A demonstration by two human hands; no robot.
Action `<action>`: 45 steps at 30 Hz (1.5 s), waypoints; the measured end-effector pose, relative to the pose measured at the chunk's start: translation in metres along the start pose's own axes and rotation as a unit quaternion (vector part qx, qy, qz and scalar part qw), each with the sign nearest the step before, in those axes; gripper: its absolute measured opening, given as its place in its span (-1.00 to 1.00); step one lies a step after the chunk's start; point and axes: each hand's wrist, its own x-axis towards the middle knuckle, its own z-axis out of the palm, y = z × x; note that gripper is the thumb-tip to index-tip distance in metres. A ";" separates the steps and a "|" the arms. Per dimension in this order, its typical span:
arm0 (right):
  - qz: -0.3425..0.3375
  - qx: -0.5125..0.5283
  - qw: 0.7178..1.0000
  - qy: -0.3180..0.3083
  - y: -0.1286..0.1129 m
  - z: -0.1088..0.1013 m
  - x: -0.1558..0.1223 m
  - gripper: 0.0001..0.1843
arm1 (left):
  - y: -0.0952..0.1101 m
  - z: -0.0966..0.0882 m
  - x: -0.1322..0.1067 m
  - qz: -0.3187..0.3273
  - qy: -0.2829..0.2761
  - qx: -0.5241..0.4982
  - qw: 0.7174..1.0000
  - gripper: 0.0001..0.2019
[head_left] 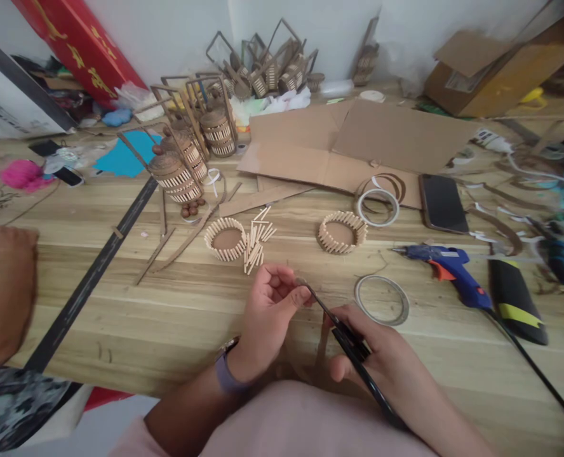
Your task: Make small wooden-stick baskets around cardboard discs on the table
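My left hand [270,304] is curled, thumb and fingers pinched at the tip of black scissors [343,333], on something too small to make out. My right hand [382,352] grips the scissors' handles, blades pointing up-left toward the left hand. A brown cardboard strip [321,349] hangs below the hands. Just beyond lie a small stick-walled round basket [225,238], a pile of loose wooden sticks [257,241] and a second stick basket [342,232].
A blue glue gun [448,266] with a black cord lies at the right, near a thin ring [382,298], a tape roll [377,206] and a phone [441,203]. Flat cardboard [358,143] and finished lanterns [181,162] sit farther back. Another person's arm [0,285] is at the left.
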 end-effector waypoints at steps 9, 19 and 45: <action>0.004 -0.007 1.000 0.009 -0.001 0.001 -0.002 -0.81 | 0.003 0.002 -0.003 -0.006 0.009 0.006 1.000 -0.68; 0.006 -0.028 0.998 0.050 -0.001 0.000 -0.005 -0.78 | 0.008 0.001 0.000 -0.073 -0.028 -0.017 0.997 -0.65; -0.013 -0.054 0.997 0.052 -0.004 0.001 -0.004 -0.77 | 0.004 0.001 -0.003 -0.092 -0.038 -0.010 0.995 -0.66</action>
